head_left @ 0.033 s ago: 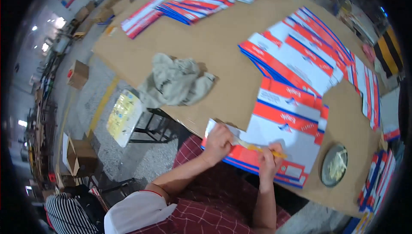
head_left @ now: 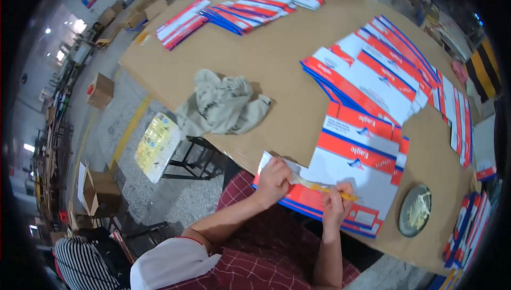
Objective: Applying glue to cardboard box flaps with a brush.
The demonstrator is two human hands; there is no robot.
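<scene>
My right hand (head_left: 335, 202) is closed round a yellow-handled tool that looks like a brush (head_left: 319, 188), held low over a printed cardboard carton blank (head_left: 340, 170). The tool's pale end points left, toward my left hand (head_left: 275, 180). My left hand's fingers are pinched together at that pale end, above the near left part of the blank. What they grip is hidden. The blank is flat, red, white and blue, on top of others at the table's near edge. To the right of my right hand sits a round dish (head_left: 415, 210) with pale, paste-like stuff in it.
A crumpled grey-green cloth (head_left: 223, 101) lies on the brown table (head_left: 255, 50). Fanned stacks of carton blanks (head_left: 372, 66) lie beyond my hands, with more blanks (head_left: 261, 5) at the far side. A stool (head_left: 158, 143) and open cardboard box (head_left: 101, 194) stand on the floor at left.
The whole view has shifted slightly, with the table appearing a little lower. My hands, the brush-like tool and the blanks keep nearly the same places relative to one another.
</scene>
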